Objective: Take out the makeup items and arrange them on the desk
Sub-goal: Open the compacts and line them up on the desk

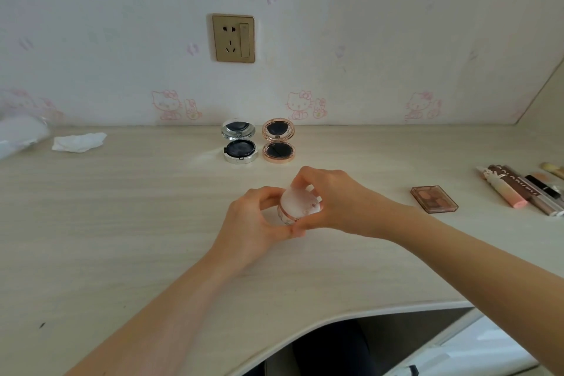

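A small round white and pink compact (297, 204) is held just above the middle of the light wooden desk (122, 223). My left hand (254, 224) grips its base from the left. My right hand (334, 201) closes over its white lid from the right. Behind them, by the wall, a silver cushion compact (239, 142) and a rose-gold compact (278, 140) stand open side by side with their mirrors up. A brown eyeshadow palette (434, 199) lies to the right, and several lip tubes and brushes (523, 189) lie in a row at the far right.
A crumpled white tissue (79, 142) lies at the back left, beside a blurred white bag (18, 136) at the left edge. A gold wall socket (233, 38) sits above the compacts. The desk's front edge curves inward at the lower right.
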The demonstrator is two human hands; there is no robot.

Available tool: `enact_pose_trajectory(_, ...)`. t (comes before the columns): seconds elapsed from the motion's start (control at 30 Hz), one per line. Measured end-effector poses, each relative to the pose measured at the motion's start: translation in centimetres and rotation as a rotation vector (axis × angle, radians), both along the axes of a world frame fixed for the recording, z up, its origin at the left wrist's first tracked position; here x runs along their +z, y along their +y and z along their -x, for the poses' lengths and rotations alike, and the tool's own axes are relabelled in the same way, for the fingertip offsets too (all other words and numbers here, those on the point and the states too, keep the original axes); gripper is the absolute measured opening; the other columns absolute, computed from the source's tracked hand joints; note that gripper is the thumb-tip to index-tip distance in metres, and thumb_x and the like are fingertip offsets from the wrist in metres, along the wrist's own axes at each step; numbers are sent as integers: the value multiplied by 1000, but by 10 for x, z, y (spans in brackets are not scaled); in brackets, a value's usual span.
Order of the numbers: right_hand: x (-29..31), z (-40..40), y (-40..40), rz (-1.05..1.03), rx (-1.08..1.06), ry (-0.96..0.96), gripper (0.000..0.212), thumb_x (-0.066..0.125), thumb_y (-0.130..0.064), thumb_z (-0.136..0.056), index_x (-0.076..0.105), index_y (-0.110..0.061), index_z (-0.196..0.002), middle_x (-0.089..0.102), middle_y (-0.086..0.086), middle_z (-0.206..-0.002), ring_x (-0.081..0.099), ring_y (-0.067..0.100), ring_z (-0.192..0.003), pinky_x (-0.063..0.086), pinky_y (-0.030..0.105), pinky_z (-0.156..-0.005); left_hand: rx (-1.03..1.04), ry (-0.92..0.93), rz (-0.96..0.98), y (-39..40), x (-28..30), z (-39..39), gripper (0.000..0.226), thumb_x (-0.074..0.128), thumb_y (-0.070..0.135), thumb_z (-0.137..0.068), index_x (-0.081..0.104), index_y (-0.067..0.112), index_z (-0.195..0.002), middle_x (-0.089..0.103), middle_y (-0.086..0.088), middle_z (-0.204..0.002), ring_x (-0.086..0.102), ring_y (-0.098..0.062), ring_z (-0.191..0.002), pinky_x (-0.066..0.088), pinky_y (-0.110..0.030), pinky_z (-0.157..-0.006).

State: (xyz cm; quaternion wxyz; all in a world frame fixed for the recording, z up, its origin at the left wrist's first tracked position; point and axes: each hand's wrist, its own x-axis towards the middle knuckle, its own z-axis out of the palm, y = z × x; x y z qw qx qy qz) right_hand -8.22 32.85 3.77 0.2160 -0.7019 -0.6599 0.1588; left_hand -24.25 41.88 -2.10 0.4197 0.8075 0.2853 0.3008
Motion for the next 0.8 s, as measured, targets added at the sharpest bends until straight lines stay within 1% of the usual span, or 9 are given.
enact_pose_trajectory(0.17,-1,-1,1,19,5,-3,52,81,-44,-67,51,-30,-107,58,-11,-107,55,7,-95,51,26,-75,2,23,4,0,-3,0,57,87,51,-46,58,48,-96,67,21,-104,57,17,-98,35,4,-78)
enact_pose_trajectory(0.37,0,-1,5,26,15,-59,53,78,-48,-69,53,-29,-111,60,-8,-106,54,10,-95,51,29,-75,22,49,-19,2,-4,0,54,86,50,-48,55,52,-92,64,23,-103,55,20,-97,35,5,-76)
enact_pose_trajectory(0.5,4,-4,7,35,-12,-20,54,78,-50,-67,57,-32,-113,61,-11,-108,58,8,-97,54,31,-77,19,86,-44,4,-6,0,64,90,39,-50,52,52,-100,61,14,-115,55,16,-102,37,0,-79)
enact_pose_trajectory(0.63,6,-7,8,55,-8,-26,49,74,-45,-74,60,-30,-118,63,-12,-110,58,6,-99,54,27,-79,12,90,-41,3,-9,-2,67,90,40,-51,53,44,-107,59,13,-118,53,23,-96,38,3,-79)
enact_pose_trajectory(0.67,6,-7,8,59,-8,-30,49,73,-44,-75,60,-30,-119,64,-12,-110,58,6,-99,53,27,-79,13,96,-40,3,-10,-2,67,90,40,-51,53,42,-108,58,14,-117,53,21,-97,39,0,-81)
enact_pose_trajectory(0.73,4,-8,9,61,-12,-26,48,73,-43,-75,60,-29,-120,64,-12,-111,58,6,-100,52,25,-79,18,111,-53,2,-12,-3,66,89,41,-52,54,40,-109,57,17,-113,55,10,-106,43,-11,-87)
enact_pose_trajectory(0.77,2,-8,10,60,-17,-24,48,73,-42,-76,60,-29,-120,64,-12,-111,58,7,-100,51,23,-80,18,115,-60,2,-13,-3,66,88,42,-52,54,39,-109,57,20,-109,54,6,-109,44,-14,-88)
enact_pose_trajectory(0.8,1,-8,10,59,-20,-26,49,73,-42,-76,60,-28,-120,64,-11,-110,58,8,-101,50,23,-80,21,113,-59,2,-13,-2,67,89,42,-52,53,39,-109,57,22,-107,54,4,-111,42,-12,-87)
